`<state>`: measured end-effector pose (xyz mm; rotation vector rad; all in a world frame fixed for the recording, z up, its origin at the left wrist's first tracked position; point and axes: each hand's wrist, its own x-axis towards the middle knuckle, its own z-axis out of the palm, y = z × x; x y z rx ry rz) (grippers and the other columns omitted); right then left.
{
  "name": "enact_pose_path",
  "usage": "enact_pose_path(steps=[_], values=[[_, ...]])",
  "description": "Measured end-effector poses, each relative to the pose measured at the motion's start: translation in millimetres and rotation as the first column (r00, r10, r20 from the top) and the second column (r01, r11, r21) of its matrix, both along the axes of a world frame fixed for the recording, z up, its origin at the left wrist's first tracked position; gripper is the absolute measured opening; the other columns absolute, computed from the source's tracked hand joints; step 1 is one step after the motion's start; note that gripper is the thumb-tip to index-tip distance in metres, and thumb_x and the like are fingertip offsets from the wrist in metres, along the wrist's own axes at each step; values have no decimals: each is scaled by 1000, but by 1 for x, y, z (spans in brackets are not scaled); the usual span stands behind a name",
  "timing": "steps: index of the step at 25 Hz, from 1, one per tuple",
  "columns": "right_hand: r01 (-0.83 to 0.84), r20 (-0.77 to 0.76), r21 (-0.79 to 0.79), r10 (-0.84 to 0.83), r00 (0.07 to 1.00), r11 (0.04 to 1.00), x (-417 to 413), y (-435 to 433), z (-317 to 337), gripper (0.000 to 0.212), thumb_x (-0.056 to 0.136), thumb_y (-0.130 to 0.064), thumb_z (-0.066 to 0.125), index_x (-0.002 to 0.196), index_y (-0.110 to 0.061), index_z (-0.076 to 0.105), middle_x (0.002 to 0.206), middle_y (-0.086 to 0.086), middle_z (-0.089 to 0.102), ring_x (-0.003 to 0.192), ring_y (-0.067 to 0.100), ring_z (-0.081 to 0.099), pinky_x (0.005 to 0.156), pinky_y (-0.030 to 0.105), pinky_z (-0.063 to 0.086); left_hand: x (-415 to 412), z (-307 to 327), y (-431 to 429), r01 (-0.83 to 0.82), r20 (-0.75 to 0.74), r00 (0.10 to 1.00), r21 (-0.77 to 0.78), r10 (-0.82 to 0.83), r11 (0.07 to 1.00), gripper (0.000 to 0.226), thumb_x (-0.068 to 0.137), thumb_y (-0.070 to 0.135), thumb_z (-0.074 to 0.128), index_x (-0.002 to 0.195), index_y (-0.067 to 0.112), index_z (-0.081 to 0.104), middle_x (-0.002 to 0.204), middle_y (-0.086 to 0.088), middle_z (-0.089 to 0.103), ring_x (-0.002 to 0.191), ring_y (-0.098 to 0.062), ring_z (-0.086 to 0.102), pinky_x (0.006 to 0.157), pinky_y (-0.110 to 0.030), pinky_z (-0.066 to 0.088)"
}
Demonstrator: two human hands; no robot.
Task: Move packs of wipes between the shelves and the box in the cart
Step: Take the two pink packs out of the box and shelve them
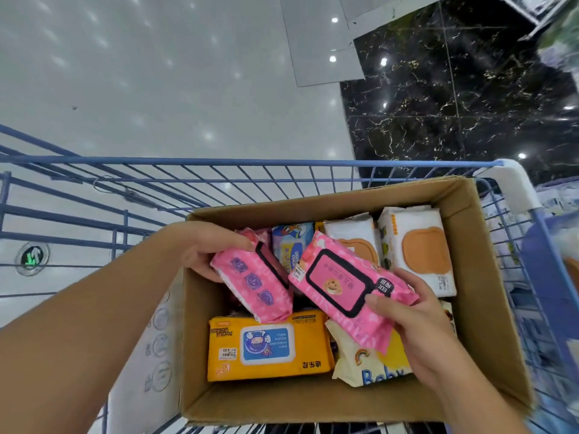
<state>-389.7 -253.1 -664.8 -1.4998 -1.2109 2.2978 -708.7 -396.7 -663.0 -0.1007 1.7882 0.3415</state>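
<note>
- Hands over the open brown cardboard box (488,261) in the blue wire cart (219,170).
- Left hand (210,249) grips one pink wipes pack (253,286).
- Right hand (416,317) grips another pink wipes pack with black-framed lid (341,283).

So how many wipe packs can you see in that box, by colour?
Pink packs: 2, one in the left hand, one in the right hand
White packs: 2
Orange pack: 1
Blue pack: 1
Cream pack: 1
Total: 7 clearly visible

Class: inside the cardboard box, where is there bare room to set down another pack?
Free: the dark gap along the left wall of the box, between the left hand's pink pack and the yellow pack. Crowded: the far right corner, filled by white packs.
</note>
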Motion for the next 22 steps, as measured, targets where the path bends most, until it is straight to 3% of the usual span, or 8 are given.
enact_pose_path(steps=[3, 7, 10, 12, 14, 17, 19, 22], values=[[68, -77, -23, -69, 995, 997, 11, 6, 5, 115, 27, -34, 105, 131, -14, 59, 120, 16, 73, 106, 33, 73, 75, 37, 63, 8, 23, -16, 59, 60, 996, 89, -65, 994, 54, 79, 22, 83, 128, 19, 59, 116, -8, 75, 105, -23, 72, 80, -39, 62], [104, -154, 2, -102, 983, 995, 34, 9, 51, 72, 62, -6, 85, 129, -7, 59, 118, 21, 72, 106, 35, 72, 79, 39, 63, 40, 64, -54, -90, -17, 995, 287, 99, 954, 90, 54, 20, 99, 128, 30, 48, 115, -10, 75, 101, -30, 75, 81, -46, 62], [133, -177, 81, -117, 977, 988, 50, 4, 113, 87, 51, -16, 98, 127, -4, 58, 117, 23, 72, 102, 38, 73, 77, 44, 63, 61, 118, -87, -223, 1, 969, 444, 248, 868, 115, 22, 29, 105, 125, 30, 55, 111, -8, 78, 96, -28, 77, 75, -44, 61], [168, -212, 110, -142, 967, 980, 62, -6, 156, 79, 59, -9, 93, 128, -2, 56, 117, 25, 71, 100, 38, 73, 75, 44, 63, 72, 152, -106, -288, 83, 954, 523, 288, 802, 124, 14, 35, 104, 128, 26, 57, 117, -9, 76, 97, -26, 76, 75, -41, 62], [251, -247, 115, -218, 944, 961, 77, -15, 197, 62, 67, -2, 80, 125, -2, 57, 111, 22, 72, 93, 34, 75, 69, 42, 63, 82, 184, -115, -333, 186, 942, 594, 278, 732, 128, 18, 32, 105, 136, 21, 56, 125, -13, 73, 101, -29, 75, 76, -40, 64], [354, -280, 168, -299, 912, 920, 111, -31, 254, 77, 54, -11, 95, 122, -4, 60, 110, 21, 72, 93, 37, 74, 71, 46, 63, 96, 230, -107, -354, 274, 935, 693, 224, 628, 129, 16, 23, 104, 136, 23, 58, 125, -15, 73, 100, -34, 75, 77, -47, 64], [421, -284, 203, -359, 889, 884, 139, -37, 287, 76, 56, -6, 89, 126, -3, 59, 117, 26, 70, 95, 40, 72, 74, 50, 63, 110, 262, -85, -320, 284, 946, 764, 154, 560, 124, 21, 17, 103, 137, 28, 59, 125, -15, 73, 103, -37, 74, 85, -54, 60], [535, -316, 250, -455, 833, 807, 191, -40, 339, 83, 55, -5, 90, 131, -6, 57, 125, 26, 67, 98, 42, 72, 77, 55, 62, 137, 314, -34, -306, 330, 944, 861, 12, 406, 80, 61, -11, 76, 133, 22, 61, 118, -18, 74, 94, -35, 76, 77, -49, 64]])
